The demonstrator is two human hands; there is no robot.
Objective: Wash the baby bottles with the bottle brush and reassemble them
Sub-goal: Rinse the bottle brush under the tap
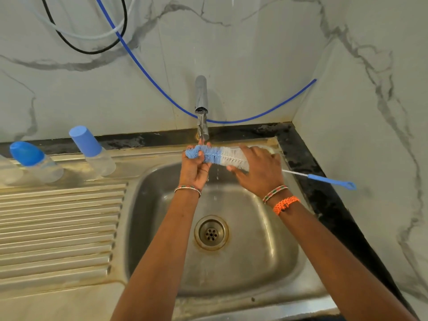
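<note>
A bottle brush (228, 157) with blue and white bristles lies crosswise under the running tap (201, 107), over the sink basin (266, 239). My left hand (193, 169) grips the blue bristle tip. My right hand (257, 172) curls round the white bristle end, and the wire shaft with its blue handle (331, 181) sticks out to the right. Two clear baby bottles with blue caps stand on the steel ledge at left, one (92, 150) nearer the basin, the other (34, 161) further left.
A ribbed steel drainboard (58, 228) lies left of the basin. The drain (211, 232) sits in the basin's middle. A blue hose (266, 114) and black cable hang on the marble wall behind. The right wall and a black counter strip (324, 205) run close alongside.
</note>
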